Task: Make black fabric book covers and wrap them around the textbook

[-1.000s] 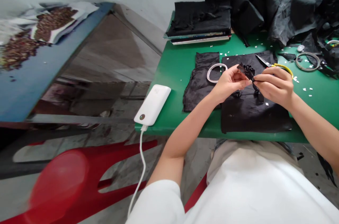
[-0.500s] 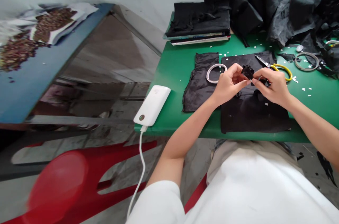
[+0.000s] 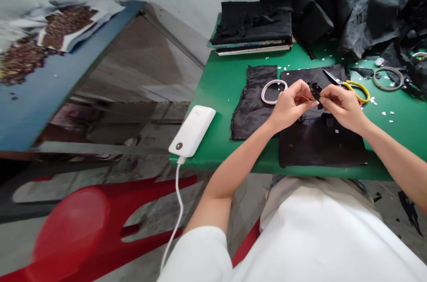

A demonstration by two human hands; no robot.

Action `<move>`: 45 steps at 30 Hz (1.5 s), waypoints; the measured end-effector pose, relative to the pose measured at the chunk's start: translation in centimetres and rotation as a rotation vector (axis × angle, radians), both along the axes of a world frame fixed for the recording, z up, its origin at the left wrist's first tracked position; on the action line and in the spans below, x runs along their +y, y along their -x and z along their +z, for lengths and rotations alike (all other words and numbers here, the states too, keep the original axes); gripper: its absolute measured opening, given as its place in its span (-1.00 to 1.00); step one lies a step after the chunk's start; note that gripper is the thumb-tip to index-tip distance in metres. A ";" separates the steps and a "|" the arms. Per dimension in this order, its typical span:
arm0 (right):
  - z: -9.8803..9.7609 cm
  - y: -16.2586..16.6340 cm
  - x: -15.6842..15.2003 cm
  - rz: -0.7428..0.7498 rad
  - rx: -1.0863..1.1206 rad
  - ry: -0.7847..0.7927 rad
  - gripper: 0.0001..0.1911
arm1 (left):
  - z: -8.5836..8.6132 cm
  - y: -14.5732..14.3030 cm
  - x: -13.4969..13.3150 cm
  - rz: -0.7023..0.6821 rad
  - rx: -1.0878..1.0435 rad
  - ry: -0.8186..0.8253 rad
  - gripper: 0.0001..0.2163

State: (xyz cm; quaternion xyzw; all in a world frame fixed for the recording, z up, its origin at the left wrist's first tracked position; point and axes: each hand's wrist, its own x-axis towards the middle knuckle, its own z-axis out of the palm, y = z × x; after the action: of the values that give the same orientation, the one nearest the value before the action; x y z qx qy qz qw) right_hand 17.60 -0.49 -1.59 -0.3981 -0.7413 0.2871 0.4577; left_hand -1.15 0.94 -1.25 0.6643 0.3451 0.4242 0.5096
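Between my fingertips is a small ruffled piece of black fabric [image 3: 314,90]. My left hand [image 3: 293,103] pinches it from the left, and my right hand [image 3: 340,103] grips its right side; the fingers partly hide it. Both hands are above a flat black cloth [image 3: 320,148]. Beyond my right hand lie scissors with yellow handles [image 3: 356,90], blades spread a little. A white tape roll [image 3: 269,92] rests left of my left hand on a folded black cloth [image 3: 245,115].
The green table [image 3: 216,90] carries a white power bank [image 3: 192,130] with a cable, books [image 3: 253,50] under black fabric, a grey tape roll [image 3: 387,79] and crumpled black sheeting [image 3: 370,6]. White scraps are scattered about. A red stool [image 3: 73,224] and blue table [image 3: 86,57] stand left.
My fingers have shifted slightly on the black fabric piece, which now looks turned and more upright. The whole view has moved a little; the other things lie as before.
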 end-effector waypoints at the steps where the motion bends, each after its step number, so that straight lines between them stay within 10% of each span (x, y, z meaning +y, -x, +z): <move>1: 0.0 0.0 0.0 -0.003 -0.005 -0.011 -0.92 | 0.0 0.0 0.0 0.001 0.000 -0.001 -0.50; 15: -1.4 -0.1 0.0 -0.112 -0.285 -0.416 -0.92 | 0.1 0.1 -0.1 0.055 0.037 -0.010 -0.48; 45: -1.2 0.3 -0.4 -0.127 -0.631 -0.642 -0.71 | -0.7 -0.1 0.2 0.109 0.088 0.065 -0.64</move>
State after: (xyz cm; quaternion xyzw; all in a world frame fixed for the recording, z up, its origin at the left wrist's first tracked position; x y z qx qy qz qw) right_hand 17.35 -0.87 -2.75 -0.3489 -0.8701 -0.1214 0.3263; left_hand -1.07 1.13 -1.99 0.6456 0.4164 0.4104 0.4913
